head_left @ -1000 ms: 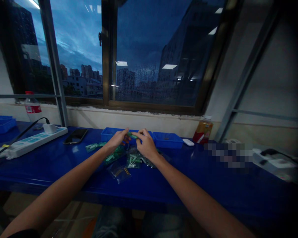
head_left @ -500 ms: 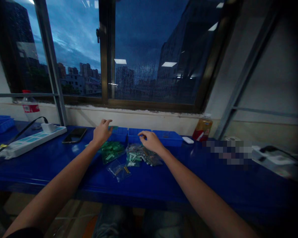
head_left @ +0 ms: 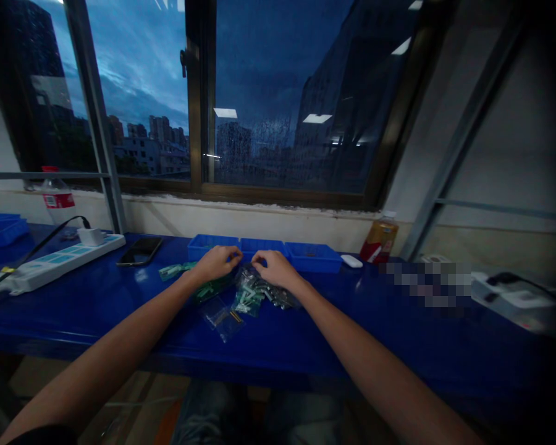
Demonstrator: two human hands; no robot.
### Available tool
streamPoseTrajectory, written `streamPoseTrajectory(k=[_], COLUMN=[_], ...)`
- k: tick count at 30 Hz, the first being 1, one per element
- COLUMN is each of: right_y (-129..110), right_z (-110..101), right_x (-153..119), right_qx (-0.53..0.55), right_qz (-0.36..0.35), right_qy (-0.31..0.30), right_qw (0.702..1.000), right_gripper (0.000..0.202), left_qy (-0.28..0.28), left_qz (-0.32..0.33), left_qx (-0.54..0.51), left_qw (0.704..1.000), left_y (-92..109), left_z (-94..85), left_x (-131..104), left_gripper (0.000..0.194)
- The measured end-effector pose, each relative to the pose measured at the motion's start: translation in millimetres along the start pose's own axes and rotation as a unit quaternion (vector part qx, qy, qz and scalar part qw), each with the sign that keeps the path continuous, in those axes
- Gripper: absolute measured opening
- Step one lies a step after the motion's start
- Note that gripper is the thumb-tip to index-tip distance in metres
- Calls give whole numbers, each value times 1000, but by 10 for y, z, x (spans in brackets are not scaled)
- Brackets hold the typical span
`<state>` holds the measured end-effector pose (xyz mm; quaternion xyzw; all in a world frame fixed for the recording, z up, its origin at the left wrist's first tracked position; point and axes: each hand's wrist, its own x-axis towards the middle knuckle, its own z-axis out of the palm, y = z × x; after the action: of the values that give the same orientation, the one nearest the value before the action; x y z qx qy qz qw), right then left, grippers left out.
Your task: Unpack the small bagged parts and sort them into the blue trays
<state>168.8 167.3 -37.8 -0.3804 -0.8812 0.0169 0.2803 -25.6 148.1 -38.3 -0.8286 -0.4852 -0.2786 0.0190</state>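
Note:
My left hand is over the green bag, its thumb and fingertips pinched together; anything between them is too small to make out. Facing it, my right hand has its fingers closed at the upper edge of a clear plastic bag holding pale green and silvery small pieces. A smaller clear bag with a few brass-coloured pins lies in front, untouched. Green pieces lie left of my left hand. Just beyond both hands stand the left blue tray, the middle blue tray and the right blue tray.
A phone and a white power strip lie to the left. On the right are a white mouse-like object, an amber drink bottle and another power strip. The window wall bounds the blue table behind.
My left hand has come down and right from the left tray, closing its fingers near my right hand. My right hand has lowered slightly onto the clear bag, whose upper part has shifted.

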Motion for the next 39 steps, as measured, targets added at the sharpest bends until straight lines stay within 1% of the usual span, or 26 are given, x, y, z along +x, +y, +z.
streamPoseTrajectory(k=[2, 4, 6, 7, 8, 10, 11, 12, 13, 14, 16, 18, 19, 21, 22, 23, 24, 25, 27, 29, 31, 33, 35, 37, 39], right_y=[-19, -47, -84, -104, -126, -170, -191, -211, -229, -243, -264, -275, -278, -281, -282, -282, -280, -278, -270, -260, -246, -224, -196, -169, -155], right_z=[-26, -54, -76, -83, -86, -81, -72, -61, -48, -33, -6, 14, 20, 23, 21, 17, 12, 7, 1, 1, 9, 25, 44, 59, 63], right_x=[11, 9, -4, -12, -20, -32, -36, -38, -38, -38, -38, -41, -43, -43, -40, -34, -26, -16, 3, 17, 24, 27, 31, 34, 34], right_qx=[10, 5, -3, -4, -3, 4, 10, 17, 23, 28, 34, 31, 28, 25, 29, 37, 54, 78, 140, 193, 214, 220, 227, 228, 217], right_qz=[-3, 0, 4, 3, 0, -14, -21, -29, -37, -43, -53, -54, -49, -32, -20, -6, 13, 33, 69, 84, 79, 77, 89, 107, 114], right_qy=[68, 136, 185, 202, 213, 222, 222, 218, 211, 203, 182, 161, 156, 156, 159, 163, 164, 163, 153, 144, 149, 168, 189, 214, 243], right_qw=[998, 991, 983, 979, 977, 975, 975, 975, 976, 978, 981, 985, 986, 987, 987, 986, 985, 983, 976, 967, 962, 958, 951, 944, 938], right_gripper=[16, 17, 19, 19, 20, 21, 21, 22, 22, 23, 26, 31, 33, 29, 26, 25, 30, 37, 47, 46, 38, 29, 22, 20, 24], left_qy=[-3, 1, 6, 6, 1, -11, -13, -6, 8, 31, 78, 122, 141, 185, 204, 218, 222, 218, 190, 159, 132, 112, 96, 89, 99], left_qz=[13, 10, -16, -43, -79, -154, -184, -203, -213, -215, -202, -180, -167, -125, -93, -55, -16, 19, 68, 91, 100, 100, 101, 103, 80], left_qx=[-18, -55, -137, -200, -273, -412, -461, -492, -507, -511, -497, -456, -422, -323, -265, -209, -161, -126, -92, -85, -89, -98, -112, -134, -152], left_qw=[1000, 998, 990, 979, 959, 898, 868, 847, 835, 832, 840, 863, 880, 920, 938, 952, 961, 968, 975, 979, 982, 984, 984, 982, 980], left_y=[131, 223, 270, 280, 284, 281, 277, 272, 266, 258, 238, 216, 207, 202, 210, 226, 248, 275, 335, 383, 408, 417, 425, 440, 455], left_z=[3, 8, 20, 28, 36, 47, 49, 50, 49, 49, 49, 52, 54, 53, 48, 40, 31, 21, 7, 4, 9, 9, -4, -32, -63], left_x=[-7, -8, -3, 0, 5, 14, 18, 23, 27, 31, 41, 50, 53, 53, 49, 43, 35, 25, 5, -12, -21, -25, -25, -24, -20], left_gripper=[29, 32, 39, 44, 50, 57, 56, 52, 47, 44, 43, 41, 39, 33, 29, 25, 22, 19, 15, 14, 16, 18, 20, 21, 22])
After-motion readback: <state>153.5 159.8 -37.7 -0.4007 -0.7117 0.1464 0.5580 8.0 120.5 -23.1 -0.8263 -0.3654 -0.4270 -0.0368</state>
